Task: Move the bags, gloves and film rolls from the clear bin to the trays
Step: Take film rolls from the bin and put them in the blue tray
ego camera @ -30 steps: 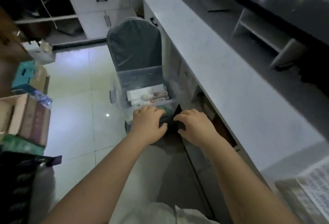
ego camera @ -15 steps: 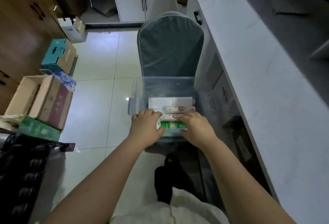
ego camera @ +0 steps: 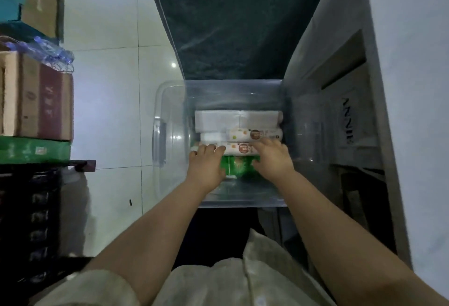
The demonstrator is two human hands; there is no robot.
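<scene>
A clear plastic bin (ego camera: 170, 116) stands on a chair seat below me. Inside lie a white pack (ego camera: 235, 118) at the far side, two white film rolls with printed labels (ego camera: 255, 133) in the middle, and a green pack (ego camera: 239, 166) nearest me. My left hand (ego camera: 206, 164) and my right hand (ego camera: 273, 160) both reach into the bin. Their fingers curl over the nearer white roll (ego camera: 239, 149), one at each end, with the green pack between the palms. Whether the roll is lifted I cannot tell.
The chair's dark green backrest (ego camera: 238, 21) rises behind the bin. A white counter side with a recess (ego camera: 345, 67) runs along the right. Cardboard boxes (ego camera: 36, 96) and a green box (ego camera: 34, 150) are stacked at the left above a black crate (ego camera: 29, 213). White floor tiles (ego camera: 114, 111) lie between.
My head has tilted down and moved closer over the bin. Both hands have gone from the bin's near rim deeper inside, onto the nearer white roll.
</scene>
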